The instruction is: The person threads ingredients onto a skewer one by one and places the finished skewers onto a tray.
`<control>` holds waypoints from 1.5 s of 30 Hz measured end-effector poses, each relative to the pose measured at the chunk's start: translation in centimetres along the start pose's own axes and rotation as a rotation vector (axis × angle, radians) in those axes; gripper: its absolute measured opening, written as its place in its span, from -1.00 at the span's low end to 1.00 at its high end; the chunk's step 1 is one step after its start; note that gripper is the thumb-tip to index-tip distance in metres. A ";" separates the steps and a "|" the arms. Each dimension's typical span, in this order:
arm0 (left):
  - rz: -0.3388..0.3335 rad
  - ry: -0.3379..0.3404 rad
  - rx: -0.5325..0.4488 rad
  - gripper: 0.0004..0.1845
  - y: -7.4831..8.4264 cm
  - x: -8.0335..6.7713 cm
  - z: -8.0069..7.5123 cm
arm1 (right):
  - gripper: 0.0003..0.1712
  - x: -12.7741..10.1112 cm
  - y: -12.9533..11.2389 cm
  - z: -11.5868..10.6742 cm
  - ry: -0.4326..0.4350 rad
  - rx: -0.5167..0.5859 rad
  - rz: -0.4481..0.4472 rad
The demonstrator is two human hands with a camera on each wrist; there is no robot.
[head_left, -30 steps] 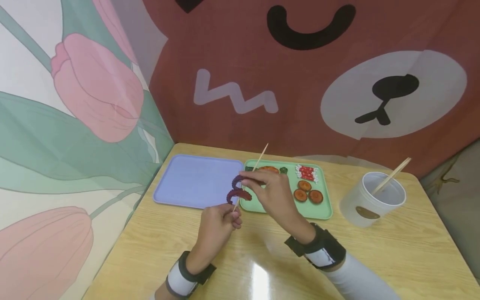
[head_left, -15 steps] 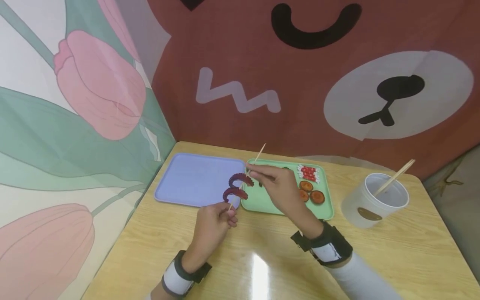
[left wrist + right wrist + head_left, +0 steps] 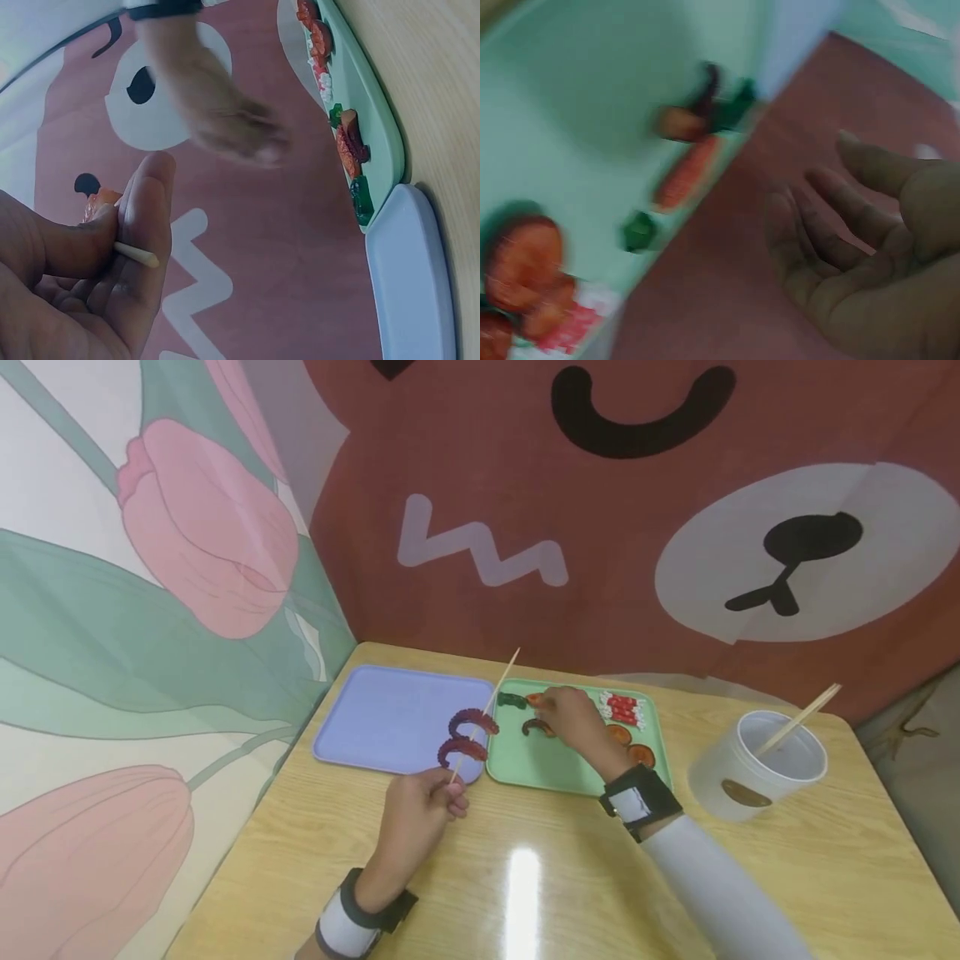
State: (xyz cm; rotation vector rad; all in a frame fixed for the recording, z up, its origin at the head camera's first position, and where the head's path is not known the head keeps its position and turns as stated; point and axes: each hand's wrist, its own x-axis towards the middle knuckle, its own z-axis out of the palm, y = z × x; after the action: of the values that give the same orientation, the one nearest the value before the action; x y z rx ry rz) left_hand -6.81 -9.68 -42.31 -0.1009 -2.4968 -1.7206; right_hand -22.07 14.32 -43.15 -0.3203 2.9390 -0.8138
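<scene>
Blue tray (image 3: 390,718) flat on table (image 3: 525,893), just left of green tray (image 3: 555,760), edges touching or nearly so.

Left hand (image 3: 420,810) near table's front, just before the seam between both trays. Thumb and fingers pinched on bottom end of skewer (image 3: 486,706); same pinch plain in left wrist view (image 3: 135,255). Skewer tilted up and away to the right, tip over green tray's back edge. Two dark red curled pieces (image 3: 467,735) threaded on it, one above the other, hanging over blue tray's right edge.

Right hand (image 3: 573,718) over green tray's middle, fingers loosely spread, palm empty in right wrist view (image 3: 862,247); gripping nothing. Fingertips just beside a curled brown piece (image 3: 536,727) and a green piece (image 3: 512,700). Round orange slices (image 3: 633,752) and red-white bits (image 3: 622,708) at green tray's right side.

White cup (image 3: 757,764) well right of green tray, one stick (image 3: 798,720) leaning in it.
</scene>
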 end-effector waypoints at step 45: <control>-0.027 -0.097 -0.016 -0.90 -2.2 -0.6 0.8 | -0.57 -1.1 -2.7 -2.4 0.171 0.162 -0.187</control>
State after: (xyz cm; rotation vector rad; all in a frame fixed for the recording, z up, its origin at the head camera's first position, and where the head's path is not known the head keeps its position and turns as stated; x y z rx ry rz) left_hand -6.53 -9.69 -44.75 -0.1557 -2.5636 -1.7879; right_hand -20.85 13.49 -39.63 -0.5451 3.0044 -1.1507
